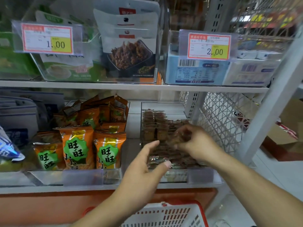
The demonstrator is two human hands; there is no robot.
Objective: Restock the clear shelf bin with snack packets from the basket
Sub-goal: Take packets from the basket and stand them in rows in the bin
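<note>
A clear shelf bin (203, 176) sits on the lower shelf, right of centre, holding several small brown snack packets (154, 126) in rows. My right hand (196, 143) is over the bin and its curled fingers pinch a small brown packet (182, 135), which is blurred. My left hand (147, 163) hovers at the bin's front left with fingers spread, thumb near the front packets, holding nothing. The white basket with a red rim (173, 213) stands below the shelf at the bottom; its contents are hidden.
Left of the bin, another clear bin holds orange snack bags (78, 145). The upper shelf (131, 86) carries bins with price tags reading 1.00 (47, 39) and 2.00 (209, 45). A white mesh side panel (221, 122) and a slanted post (268, 105) close the right side.
</note>
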